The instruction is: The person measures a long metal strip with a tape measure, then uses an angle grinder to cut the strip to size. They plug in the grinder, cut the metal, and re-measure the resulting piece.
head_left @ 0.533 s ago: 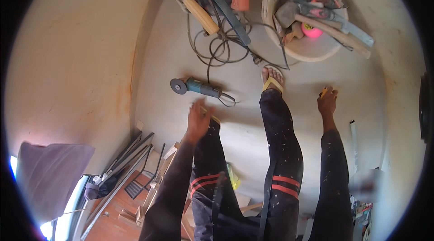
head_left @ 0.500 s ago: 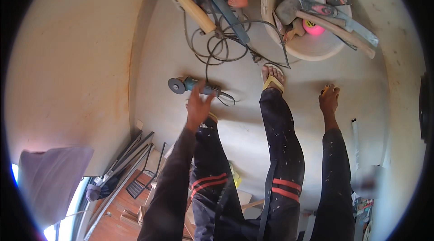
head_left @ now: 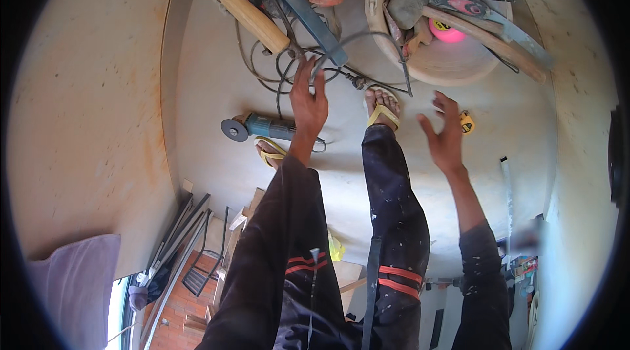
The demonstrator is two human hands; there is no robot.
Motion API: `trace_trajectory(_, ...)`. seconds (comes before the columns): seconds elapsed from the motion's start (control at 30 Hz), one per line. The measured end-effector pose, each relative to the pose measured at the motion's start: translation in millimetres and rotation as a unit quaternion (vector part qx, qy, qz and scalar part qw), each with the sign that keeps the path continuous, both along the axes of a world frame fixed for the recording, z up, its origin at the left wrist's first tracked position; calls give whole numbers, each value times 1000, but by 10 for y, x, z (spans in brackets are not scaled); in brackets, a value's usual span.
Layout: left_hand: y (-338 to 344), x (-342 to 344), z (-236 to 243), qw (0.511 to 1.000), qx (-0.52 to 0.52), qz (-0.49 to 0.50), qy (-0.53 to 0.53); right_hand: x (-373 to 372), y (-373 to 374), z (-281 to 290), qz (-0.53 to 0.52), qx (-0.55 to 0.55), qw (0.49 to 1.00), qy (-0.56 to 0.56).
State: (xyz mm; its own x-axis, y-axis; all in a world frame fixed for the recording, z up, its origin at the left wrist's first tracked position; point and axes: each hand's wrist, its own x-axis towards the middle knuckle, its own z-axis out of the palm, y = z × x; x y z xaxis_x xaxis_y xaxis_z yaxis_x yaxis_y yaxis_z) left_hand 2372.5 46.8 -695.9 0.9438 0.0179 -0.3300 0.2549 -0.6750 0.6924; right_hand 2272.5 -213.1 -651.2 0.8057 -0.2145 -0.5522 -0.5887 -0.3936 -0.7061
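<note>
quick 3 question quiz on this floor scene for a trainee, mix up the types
1. True or false: the left hand reaches into the tangle of dark cable on the floor.
2. Which tool lies on the floor just left of the left forearm? A. angle grinder B. paint roller C. spirit level
3. Fill in: the right hand is open and holds ____.

Key: 1 true; 2 A; 3 nothing. The right hand is spread in the air beside a small yellow object, which it does not grip. The round basin of tools sits beyond it.
</note>
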Motion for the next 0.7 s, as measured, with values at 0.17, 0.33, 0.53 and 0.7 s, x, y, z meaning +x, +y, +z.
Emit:
trace_trajectory(0.17,155,-496,285,993,66,-92,27,340,525,-119,-45,-5,997,-55)
trace_trajectory(0.33,524,-1426,328,922,47,-183,339,-46,660,-72,198,-45,979,-29)
trace_trajectory(0.53,1546,-2640,-227,910,186,-249,275,-428,399,168,305,-22,934,184)
trace_trajectory(0.7,1548,-1692,-304,928,168,329,50,51,83,354,247,-45,964,84)
